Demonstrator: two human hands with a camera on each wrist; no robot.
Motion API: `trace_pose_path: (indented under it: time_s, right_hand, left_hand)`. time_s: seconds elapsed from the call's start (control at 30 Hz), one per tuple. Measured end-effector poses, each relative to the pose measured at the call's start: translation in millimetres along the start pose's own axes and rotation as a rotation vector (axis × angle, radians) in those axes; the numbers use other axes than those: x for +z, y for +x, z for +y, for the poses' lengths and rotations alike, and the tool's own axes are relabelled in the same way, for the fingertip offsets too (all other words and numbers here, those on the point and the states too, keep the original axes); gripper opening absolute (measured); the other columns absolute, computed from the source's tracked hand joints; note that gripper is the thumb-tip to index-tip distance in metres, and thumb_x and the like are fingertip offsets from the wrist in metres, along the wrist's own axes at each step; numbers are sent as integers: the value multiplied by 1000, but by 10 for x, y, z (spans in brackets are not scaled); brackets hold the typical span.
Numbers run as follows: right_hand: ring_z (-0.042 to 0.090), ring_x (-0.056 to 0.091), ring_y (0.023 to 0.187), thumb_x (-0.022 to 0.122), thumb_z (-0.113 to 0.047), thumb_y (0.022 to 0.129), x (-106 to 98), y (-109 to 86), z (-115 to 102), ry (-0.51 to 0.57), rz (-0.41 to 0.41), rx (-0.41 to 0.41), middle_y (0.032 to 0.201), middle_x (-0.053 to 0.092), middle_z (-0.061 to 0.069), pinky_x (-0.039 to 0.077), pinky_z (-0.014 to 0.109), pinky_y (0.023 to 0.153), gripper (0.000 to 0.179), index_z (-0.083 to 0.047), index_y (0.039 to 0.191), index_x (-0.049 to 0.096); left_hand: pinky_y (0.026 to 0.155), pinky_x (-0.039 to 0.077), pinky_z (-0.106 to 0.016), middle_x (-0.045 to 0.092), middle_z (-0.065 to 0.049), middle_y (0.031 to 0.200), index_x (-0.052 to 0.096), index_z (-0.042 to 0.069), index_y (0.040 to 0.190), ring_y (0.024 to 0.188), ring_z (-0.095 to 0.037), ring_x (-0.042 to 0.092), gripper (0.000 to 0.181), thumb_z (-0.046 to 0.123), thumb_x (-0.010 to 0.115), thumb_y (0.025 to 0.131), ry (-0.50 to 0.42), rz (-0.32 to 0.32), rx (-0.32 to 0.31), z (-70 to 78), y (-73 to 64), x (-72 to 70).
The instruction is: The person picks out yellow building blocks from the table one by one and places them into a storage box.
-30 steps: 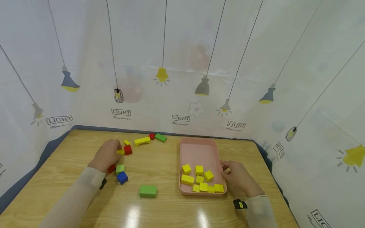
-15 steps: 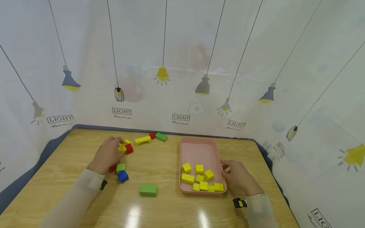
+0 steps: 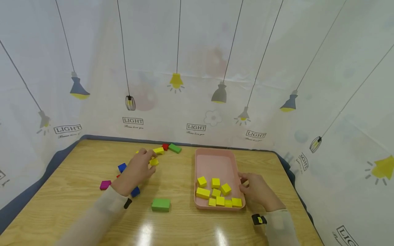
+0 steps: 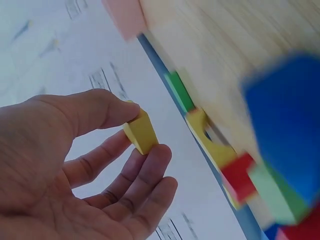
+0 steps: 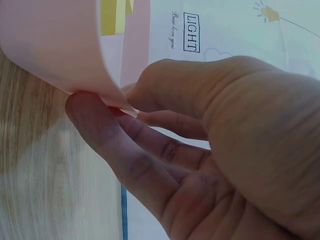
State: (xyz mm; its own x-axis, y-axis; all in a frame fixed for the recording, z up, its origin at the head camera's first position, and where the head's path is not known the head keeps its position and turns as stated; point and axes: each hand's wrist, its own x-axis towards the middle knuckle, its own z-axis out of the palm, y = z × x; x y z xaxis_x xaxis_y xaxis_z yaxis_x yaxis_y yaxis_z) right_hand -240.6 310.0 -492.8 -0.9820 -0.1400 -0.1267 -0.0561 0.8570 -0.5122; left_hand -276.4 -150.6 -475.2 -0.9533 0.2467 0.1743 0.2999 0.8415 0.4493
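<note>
My left hand [image 3: 138, 169] is over the left part of the table, pinching a small yellow block [image 4: 142, 132] between thumb and fingertips. In the left wrist view the block's slanted faces show, and the other fingers curl loosely below it. My right hand [image 3: 258, 193] grips the right side of a pink tray [image 3: 215, 164]. The right wrist view has the tray wall [image 5: 55, 40] between thumb and fingers. Several yellow blocks [image 3: 203, 193] lie in the near half of the tray.
A green block [image 3: 160, 205] lies at front centre. Blue blocks [image 3: 122, 167] and a magenta block [image 3: 105, 185] lie around my left arm. Toward the back edge are a yellow arch block [image 3: 158, 150], a red block [image 3: 165, 147] and a green block [image 3: 175, 148].
My left hand has lifted the yellow block from beside the red one and moved right with it, uncovering blue and magenta blocks. My right hand stays at the tray.
</note>
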Motion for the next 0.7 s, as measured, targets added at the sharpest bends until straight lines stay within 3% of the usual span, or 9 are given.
trace_pose_path:
  time_s: [0.23,0.5,0.7]
  right_hand:
    - [19,76,103,77,-4,108,-11,5,5,9,-3,-4,132,83,15,72,40,89,58,-1,164,64]
    - [18,75,100,78,-4,108,7,28,21,19,-6,-5,129,83,14,71,37,87,57,-1,163,65]
    - [19,75,103,78,-5,108,-1,22,14,7,-5,0,130,83,13,72,40,90,57,-1,164,65]
  left_hand:
    - [89,67,-41,67,-18,122,73,3,137,98,-25,66,39,1,84,100,-57,-9,67,304,79,262]
    - [94,68,-39,65,-14,130,74,7,138,100,-22,64,40,3,89,100,-87,-61,80,684,166,510]
    - [96,67,-38,64,-10,126,73,8,141,100,-20,63,41,7,88,103,-110,-106,116,930,250,686]
